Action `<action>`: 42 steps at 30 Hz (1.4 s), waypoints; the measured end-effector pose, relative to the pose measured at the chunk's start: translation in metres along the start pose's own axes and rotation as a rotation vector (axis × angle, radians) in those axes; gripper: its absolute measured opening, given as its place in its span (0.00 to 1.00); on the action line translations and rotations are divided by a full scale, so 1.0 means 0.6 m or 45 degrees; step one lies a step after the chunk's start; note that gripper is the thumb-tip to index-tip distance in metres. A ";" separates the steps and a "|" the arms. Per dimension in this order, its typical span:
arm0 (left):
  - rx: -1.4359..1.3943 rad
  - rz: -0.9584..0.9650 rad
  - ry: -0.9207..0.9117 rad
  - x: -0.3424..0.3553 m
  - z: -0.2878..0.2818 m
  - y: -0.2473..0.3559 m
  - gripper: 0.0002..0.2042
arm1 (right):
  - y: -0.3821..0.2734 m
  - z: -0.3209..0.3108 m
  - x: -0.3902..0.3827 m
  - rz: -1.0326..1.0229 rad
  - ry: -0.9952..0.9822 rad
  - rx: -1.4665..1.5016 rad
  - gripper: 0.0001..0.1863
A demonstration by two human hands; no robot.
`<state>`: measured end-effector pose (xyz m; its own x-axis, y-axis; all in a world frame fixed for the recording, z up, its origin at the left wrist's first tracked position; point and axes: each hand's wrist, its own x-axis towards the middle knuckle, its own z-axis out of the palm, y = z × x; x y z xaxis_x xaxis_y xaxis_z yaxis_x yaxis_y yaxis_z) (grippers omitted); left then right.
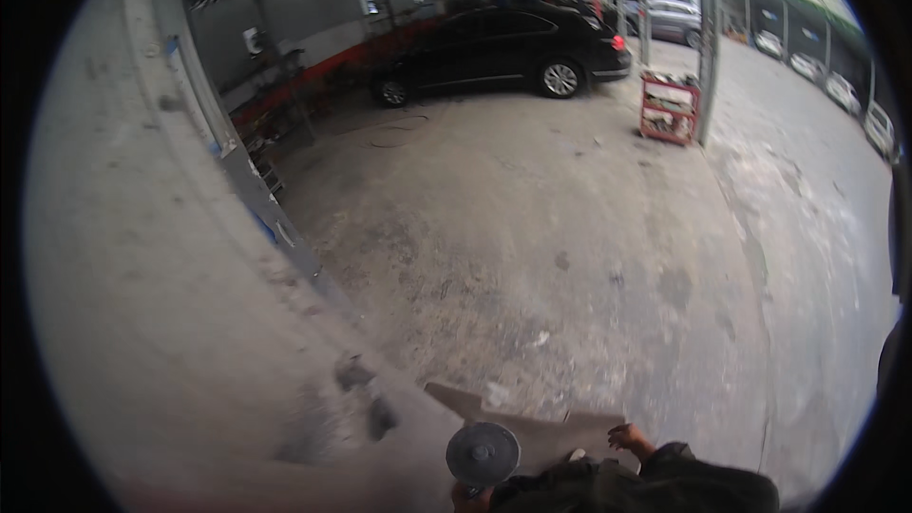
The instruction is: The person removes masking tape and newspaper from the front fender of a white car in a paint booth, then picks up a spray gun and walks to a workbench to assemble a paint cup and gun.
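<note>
At the lower edge, my left hand is closed below a round, dark grey disc with a small hub in its middle. It looks like the disc of a hand-held grinder or sander; the tool's body is mostly hidden. My right hand reaches out from a dark sleeve, its fingers loosely bent and somewhat apart, with nothing visible in them. Beneath both hands lies a flat brown sheet with uneven edges, partly covered by my dark clothing.
A pale wall rises close on my left, with dark smudges low down. Stained concrete floor stretches ahead. Farther off stand a black car, a red tool cart beside a metal post, and several parked cars at the right.
</note>
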<state>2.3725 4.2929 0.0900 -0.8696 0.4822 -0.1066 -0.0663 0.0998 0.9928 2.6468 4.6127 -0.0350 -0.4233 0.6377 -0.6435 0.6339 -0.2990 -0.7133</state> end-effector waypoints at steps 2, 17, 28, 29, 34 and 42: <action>-0.139 0.044 0.065 0.097 0.097 -0.007 0.06 | -0.069 -0.044 0.097 -0.218 -0.019 -0.211 0.15; -0.237 0.320 -0.224 0.846 0.461 0.222 0.19 | -0.936 0.073 0.449 -0.771 -0.757 -0.136 0.38; 0.532 0.843 -0.516 1.489 0.491 0.399 0.22 | -1.409 0.147 0.893 -0.887 -0.202 0.317 0.07; 0.502 0.797 -0.461 1.548 0.475 0.431 0.19 | -1.450 0.153 0.945 -0.850 -0.191 0.224 0.06; 0.479 0.859 -0.135 1.853 0.396 0.600 0.20 | -1.634 0.178 1.205 -1.288 -0.216 -0.132 0.03; 0.815 1.148 -0.382 2.300 0.284 0.763 0.27 | -2.013 0.366 1.467 -1.208 -0.852 -0.559 0.22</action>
<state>1.2259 5.1524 0.3880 -0.3167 0.7827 0.5357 0.8581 -0.0043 0.5135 1.3663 5.3792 0.1990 -0.9981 -0.0538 -0.0317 0.0057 0.4278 -0.9039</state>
